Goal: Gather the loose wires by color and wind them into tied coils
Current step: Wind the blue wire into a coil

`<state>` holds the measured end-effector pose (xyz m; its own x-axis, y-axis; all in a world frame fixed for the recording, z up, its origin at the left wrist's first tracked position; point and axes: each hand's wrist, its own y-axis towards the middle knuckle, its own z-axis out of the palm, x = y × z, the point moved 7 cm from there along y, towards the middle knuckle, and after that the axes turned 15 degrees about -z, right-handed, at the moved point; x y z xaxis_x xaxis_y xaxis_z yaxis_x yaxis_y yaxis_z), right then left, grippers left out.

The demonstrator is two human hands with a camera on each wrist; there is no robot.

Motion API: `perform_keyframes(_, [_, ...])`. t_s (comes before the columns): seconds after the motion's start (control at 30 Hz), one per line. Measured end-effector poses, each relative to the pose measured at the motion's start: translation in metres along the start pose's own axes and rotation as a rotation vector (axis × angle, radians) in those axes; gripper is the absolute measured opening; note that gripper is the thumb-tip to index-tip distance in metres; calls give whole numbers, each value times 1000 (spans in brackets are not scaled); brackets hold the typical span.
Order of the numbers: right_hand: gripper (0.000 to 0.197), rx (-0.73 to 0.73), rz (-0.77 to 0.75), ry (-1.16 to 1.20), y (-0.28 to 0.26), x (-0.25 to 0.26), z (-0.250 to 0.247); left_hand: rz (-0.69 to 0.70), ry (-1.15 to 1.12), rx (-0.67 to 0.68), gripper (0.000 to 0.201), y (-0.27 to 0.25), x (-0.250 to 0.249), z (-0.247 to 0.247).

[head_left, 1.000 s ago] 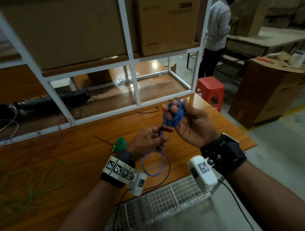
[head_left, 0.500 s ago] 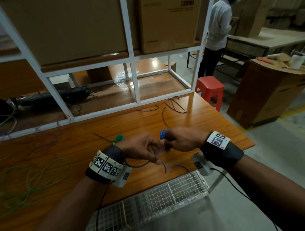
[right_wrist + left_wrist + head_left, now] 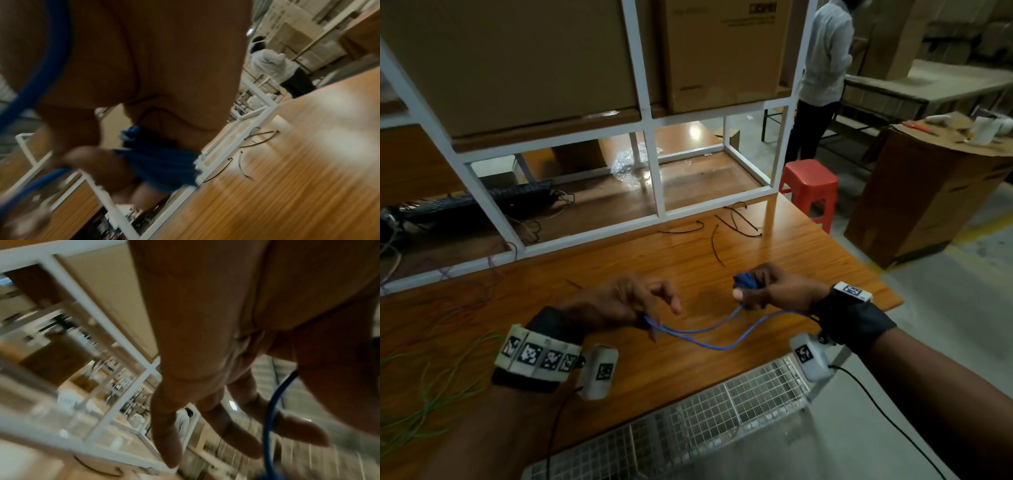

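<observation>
My right hand point(image 3: 765, 289) grips a small coil of blue wire point(image 3: 745, 281) just above the wooden table point(image 3: 688, 260); in the right wrist view the coil point(image 3: 160, 165) sits between thumb and fingers. Two loose blue strands point(image 3: 717, 344) sag from it across to my left hand point(image 3: 630, 305). There the wire loop point(image 3: 269, 426) passes between the thumb and the mostly straight fingers point(image 3: 224, 426) and is held. Loose green wires point(image 3: 431, 394) lie at the table's left edge. Thin reddish wires point(image 3: 465, 291) lie further back on the left.
Several black cable ties point(image 3: 736, 222) lie at the back right of the table. A white shelf frame point(image 3: 654, 171) with cardboard boxes stands behind. A wire mesh basket point(image 3: 705, 411) hangs at the near edge. A red stool point(image 3: 810, 185) and a person point(image 3: 825, 68) are beyond.
My hands were joined at the coil half a second ago and have pulled apart. The left hand moved left, drawing out a loop of blue wire. The right hand kept the coil.
</observation>
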<state>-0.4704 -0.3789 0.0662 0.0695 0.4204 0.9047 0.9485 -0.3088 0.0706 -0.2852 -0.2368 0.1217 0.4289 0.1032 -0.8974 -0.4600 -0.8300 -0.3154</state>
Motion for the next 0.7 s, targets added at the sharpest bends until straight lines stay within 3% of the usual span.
perform_keyframes(0.1, [46, -201, 43, -95, -3, -2, -26, -511, 884, -213, 40, 21, 45, 25])
perform_keyframes(0.17, [41, -237, 24, -77, -2, 4, -29, -634, 1155, -247, 47, 33, 64, 39])
perform_keyframes(0.23, [40, -259, -18, -56, 2, 14, -28, -605, 1137, -329, 57, 42, 68, 33])
perform_keyframes(0.33, [44, -286, -75, -57, 7, 33, -26, -545, 922, -536, 69, 45, 49, 4])
perform_keyframes(0.43, [45, -271, -40, -28, 9, 38, -27, -543, 713, -494, 71, 38, 35, -16])
perform_keyframes(0.5, [41, -178, 17, -78, 9, 34, -19, -516, 575, -464, 54, 30, 25, -25])
perform_keyframes(0.57, [30, -105, 50, -226, 9, 31, -13, -399, 470, -646, 28, 22, 5, -39])
perform_keyframes(0.67, [26, -93, 58, -300, 9, 26, -6, -141, 632, -1096, 26, 8, -22, -47])
perform_keyframes(0.7, [30, -106, 47, -286, 9, 26, -5, -49, 738, -1148, 31, 9, -28, -38])
